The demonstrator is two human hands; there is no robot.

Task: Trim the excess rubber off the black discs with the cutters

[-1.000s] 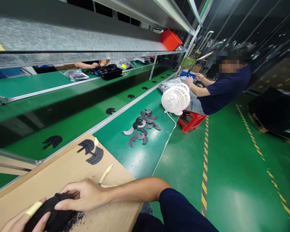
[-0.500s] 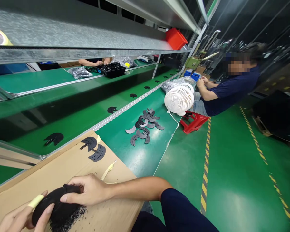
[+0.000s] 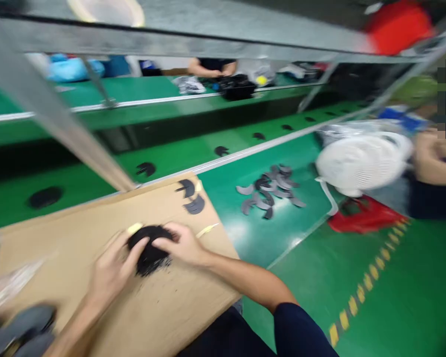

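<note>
A dark, rounded black piece (image 3: pixel 148 238) is gripped between both hands over a cardboard sheet (image 3: pixel 115 218). My left hand (image 3: pixel 113 265) closes on its left side, with a yellow wrap on one finger. From the right, my right hand (image 3: pixel 184 243) presses thumb and fingers on it. Loose black bits (image 3: pixel 156 267) lie just below the piece; motion blur hides its exact kind. Beyond my right hand rests a thin tool with a yellow-wrapped handle (image 3: pixel 207 230). Two dark fan-shaped parts (image 3: pixel 194 204) lie at the cardboard's far right corner.
Several grey curved pieces (image 3: pixel 271 188) are heaped on the green table, near a white fan (image 3: pixel 362 161). Black round parts (image 3: pixel 146 169) sit along the green strip behind. A metal post (image 3: pixel 74 124) rises at left. A co-worker's arm (image 3: pixel 433 158) shows at right.
The view has swung left, so the hands and black piece appear further right and higher. Grey rounded parts have come into sight at lower left. Both hands still hold the piece.
</note>
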